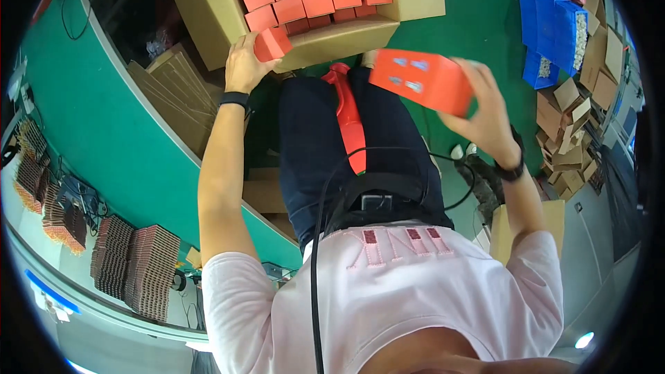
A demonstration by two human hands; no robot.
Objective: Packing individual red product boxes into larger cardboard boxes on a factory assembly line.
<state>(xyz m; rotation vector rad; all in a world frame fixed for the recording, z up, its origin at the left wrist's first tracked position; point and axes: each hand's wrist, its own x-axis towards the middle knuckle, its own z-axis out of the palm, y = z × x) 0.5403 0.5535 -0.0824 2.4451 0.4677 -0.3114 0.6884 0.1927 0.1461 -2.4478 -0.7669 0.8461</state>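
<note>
My left hand (244, 68) is closed around a small red box (272, 44) at the near left corner of a large open carton (339, 40). Rows of similar red boxes (316, 4) fill that carton. On the right, my right hand (481, 112) grips a larger-looking red box (415, 77) by its right end; pale marks show on its side, and motion smears it slightly. This box is held in the air over my right leg, apart from the carton. Between my thighs lies a long glossy red object (348, 119), whose kind I cannot make out.
A green worktop (125, 145) runs along my left, with stacks of brownish ridged pieces (149, 270) beyond it. Flat cardboard (176, 90) leans beside the carton. To the right are blue bins (551, 28) with pale small parts, heaped cardboard boxes (568, 131) and another person's shoes (464, 151).
</note>
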